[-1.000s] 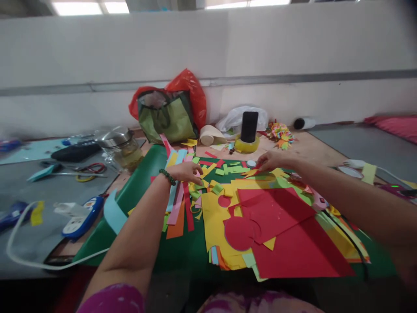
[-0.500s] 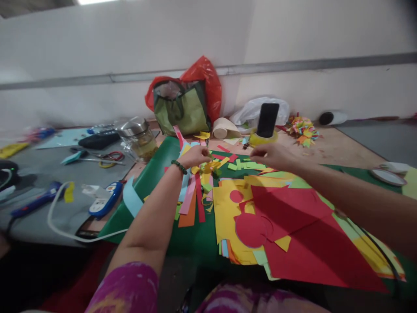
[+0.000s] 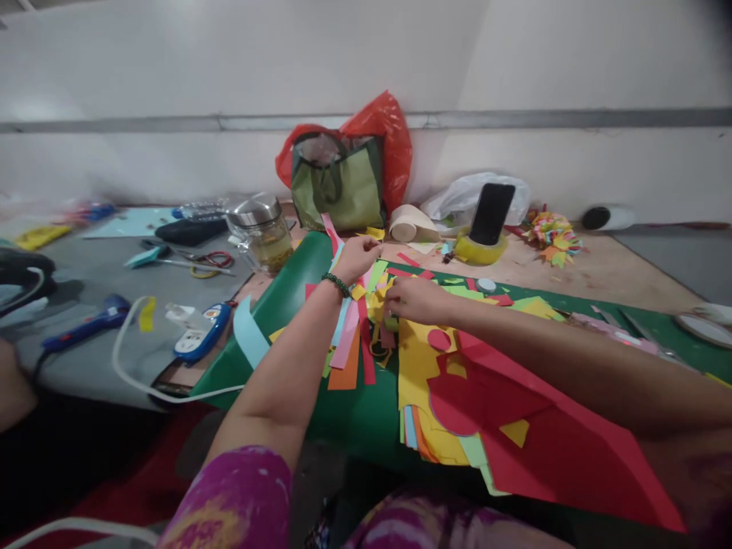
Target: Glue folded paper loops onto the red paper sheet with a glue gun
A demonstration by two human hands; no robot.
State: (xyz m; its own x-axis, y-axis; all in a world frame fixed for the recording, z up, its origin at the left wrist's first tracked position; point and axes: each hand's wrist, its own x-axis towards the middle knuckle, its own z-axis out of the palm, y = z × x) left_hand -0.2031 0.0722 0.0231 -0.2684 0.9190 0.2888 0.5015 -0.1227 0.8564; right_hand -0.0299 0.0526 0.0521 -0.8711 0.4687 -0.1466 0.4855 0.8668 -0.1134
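My left hand (image 3: 359, 258), with a green bead bracelet at the wrist, is raised over the far left end of a heap of coloured paper strips (image 3: 354, 335), its fingers pinched on a small scrap I cannot make out. My right hand (image 3: 412, 299) rests palm down on yellow and green paper scraps (image 3: 380, 293), fingers curled into them. Both hands work over a dark green mat (image 3: 343, 412). Red sheets (image 3: 531, 427) with round cut-outs and yellow sheets (image 3: 420, 366) lie under my right forearm.
A glass jar with metal lid (image 3: 264, 232) stands left of the mat. Behind are a red and green bag (image 3: 343, 179), a tape roll (image 3: 407, 225), a phone on a yellow stand (image 3: 490, 221), a paper flower (image 3: 552, 232). Scissors (image 3: 194, 259), a white cable (image 3: 137, 374) lie left.
The view swung left and dipped. My right hand came left from the far green scraps to the pile near my left hand, which lifted a little away from the strips.
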